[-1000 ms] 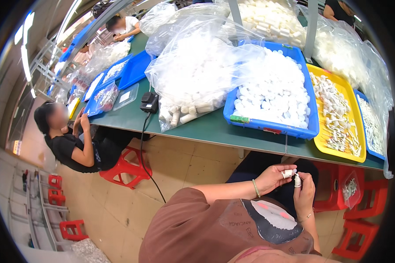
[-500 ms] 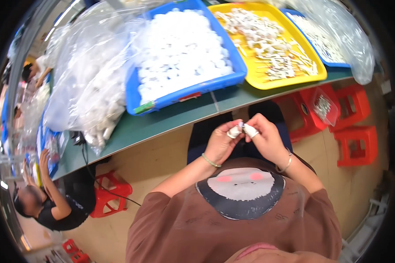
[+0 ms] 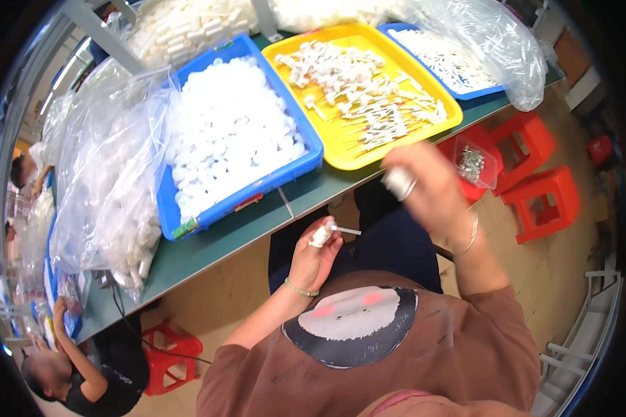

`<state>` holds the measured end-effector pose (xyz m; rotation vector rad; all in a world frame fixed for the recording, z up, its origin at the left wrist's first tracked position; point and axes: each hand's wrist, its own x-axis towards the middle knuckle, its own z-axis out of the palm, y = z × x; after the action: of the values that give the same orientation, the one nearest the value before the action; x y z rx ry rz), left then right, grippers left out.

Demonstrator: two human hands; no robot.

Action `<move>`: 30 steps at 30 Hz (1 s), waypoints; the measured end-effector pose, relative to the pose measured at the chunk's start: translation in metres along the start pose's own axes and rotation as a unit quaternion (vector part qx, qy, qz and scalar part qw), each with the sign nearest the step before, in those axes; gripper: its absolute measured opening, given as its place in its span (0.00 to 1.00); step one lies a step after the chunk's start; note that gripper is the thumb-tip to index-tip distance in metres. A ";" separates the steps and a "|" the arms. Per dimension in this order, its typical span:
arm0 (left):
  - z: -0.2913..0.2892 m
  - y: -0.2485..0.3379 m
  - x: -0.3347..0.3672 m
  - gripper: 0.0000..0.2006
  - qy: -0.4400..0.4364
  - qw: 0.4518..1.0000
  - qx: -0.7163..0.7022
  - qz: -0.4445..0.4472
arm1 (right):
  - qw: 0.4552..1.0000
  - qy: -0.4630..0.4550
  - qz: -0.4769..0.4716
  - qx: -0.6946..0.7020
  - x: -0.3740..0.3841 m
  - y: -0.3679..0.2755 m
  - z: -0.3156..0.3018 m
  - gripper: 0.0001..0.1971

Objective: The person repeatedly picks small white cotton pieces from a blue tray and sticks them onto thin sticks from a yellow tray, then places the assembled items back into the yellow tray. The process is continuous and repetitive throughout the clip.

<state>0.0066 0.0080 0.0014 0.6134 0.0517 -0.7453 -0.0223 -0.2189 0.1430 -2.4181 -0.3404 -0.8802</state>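
The right hand [image 3: 428, 186] is blurred, so its fingertips and anything between them cannot be made out, while in the left hand [image 3: 314, 256] the near end of a thin white stick [image 3: 348, 230] is hidden by the fingers. On the left, creased film blurs the contents of a large clear bag [image 3: 101, 177], and on the far right another clear bag [image 3: 511, 59] covers part of a small blue tray [image 3: 474, 94]. The small pieces [image 3: 471, 164] in the clear container are too tiny to identify, and the near edge cuts off the brown shirt [image 3: 257, 390].
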 end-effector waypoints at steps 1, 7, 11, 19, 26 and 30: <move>0.001 -0.002 -0.001 0.13 -0.017 1.000 -0.014 -0.005 | 0.995 0.041 0.037 -0.077 0.011 0.021 -0.019 0.08; 0.009 -0.006 0.002 0.11 -0.059 0.998 -0.015 -0.032 | 0.972 -0.104 0.100 -0.188 0.060 0.127 -0.046 0.10; 0.008 -0.005 0.001 0.12 -0.055 0.998 0.000 -0.041 | 0.946 -0.170 0.108 -0.253 0.073 0.135 -0.026 0.07; 0.003 -0.003 0.000 0.13 -0.079 0.996 -0.015 -0.028 | 0.954 -0.181 0.149 -0.188 0.074 0.132 -0.030 0.08; 0.010 -0.003 0.000 0.12 -0.083 0.996 0.009 -0.013 | 0.983 -0.021 0.074 -0.167 0.064 0.127 -0.039 0.07; 0.009 0.004 -0.006 0.11 -0.076 0.997 -0.021 0.012 | 0.999 -0.016 0.044 0.015 0.029 0.024 -0.031 0.07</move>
<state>0.0032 0.0090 0.0122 0.5140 -0.0797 -0.7645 -0.0069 -0.2548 0.1718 -2.4025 -0.2543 -0.7918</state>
